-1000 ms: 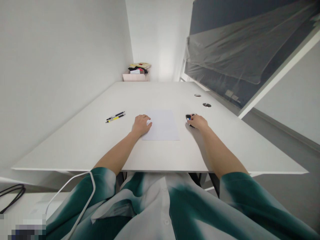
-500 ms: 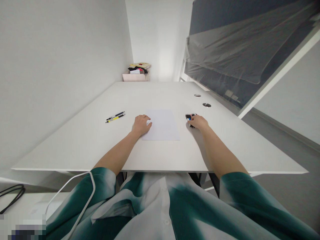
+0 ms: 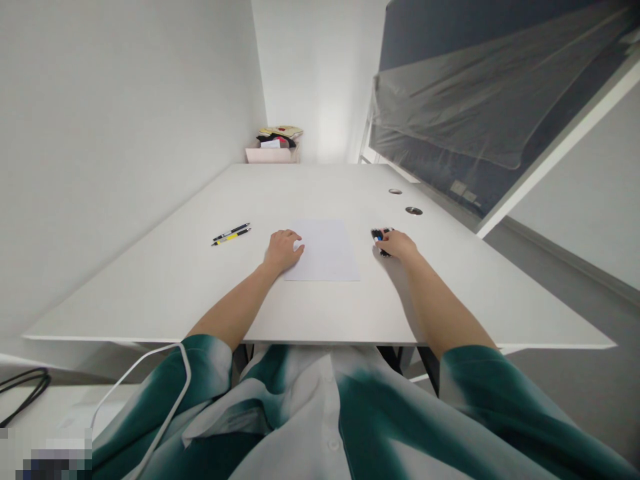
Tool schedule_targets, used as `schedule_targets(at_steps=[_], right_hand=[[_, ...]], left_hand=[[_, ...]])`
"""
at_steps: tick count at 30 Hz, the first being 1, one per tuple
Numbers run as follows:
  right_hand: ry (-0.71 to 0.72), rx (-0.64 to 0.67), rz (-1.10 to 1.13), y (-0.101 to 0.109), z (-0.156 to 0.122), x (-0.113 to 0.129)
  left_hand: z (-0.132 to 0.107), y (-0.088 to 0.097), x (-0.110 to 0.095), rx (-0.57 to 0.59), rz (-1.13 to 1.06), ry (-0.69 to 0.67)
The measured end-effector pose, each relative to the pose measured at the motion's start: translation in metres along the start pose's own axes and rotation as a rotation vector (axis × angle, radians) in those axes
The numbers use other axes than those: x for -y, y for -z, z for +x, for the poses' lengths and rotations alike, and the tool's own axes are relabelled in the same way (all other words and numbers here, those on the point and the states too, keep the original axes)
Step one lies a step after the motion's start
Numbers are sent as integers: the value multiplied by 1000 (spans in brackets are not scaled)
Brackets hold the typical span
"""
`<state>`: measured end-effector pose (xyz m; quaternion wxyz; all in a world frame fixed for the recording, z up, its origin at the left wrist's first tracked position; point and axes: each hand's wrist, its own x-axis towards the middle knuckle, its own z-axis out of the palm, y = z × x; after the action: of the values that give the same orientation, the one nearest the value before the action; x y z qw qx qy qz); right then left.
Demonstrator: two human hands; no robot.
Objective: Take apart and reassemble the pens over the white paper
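A white sheet of paper (image 3: 327, 251) lies flat in the middle of the white desk (image 3: 165, 280). My left hand (image 3: 281, 249) rests on the sheet's left edge with its fingers curled down onto it. To the right of the sheet, my right hand (image 3: 397, 244) lies over a small bunch of dark markers (image 3: 379, 235), one with a blue and white end. Its fingers are curled onto them.
Two pens (image 3: 231, 234), one black and one yellow, lie side by side left of the sheet. Two round cable holes (image 3: 413, 210) sit at the desk's right back. A pink box with clutter (image 3: 273, 153) stands beyond the far end. A white cable (image 3: 145, 373) hangs by my left sleeve.
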<state>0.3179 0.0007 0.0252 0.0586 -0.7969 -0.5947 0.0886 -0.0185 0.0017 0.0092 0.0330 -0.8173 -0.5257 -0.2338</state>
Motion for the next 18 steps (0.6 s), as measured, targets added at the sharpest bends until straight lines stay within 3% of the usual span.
schedule_targets(at_steps=[18], right_hand=[[-3, 5, 43, 1, 0, -3]], left_hand=[[0, 1, -1, 8, -9, 1]])
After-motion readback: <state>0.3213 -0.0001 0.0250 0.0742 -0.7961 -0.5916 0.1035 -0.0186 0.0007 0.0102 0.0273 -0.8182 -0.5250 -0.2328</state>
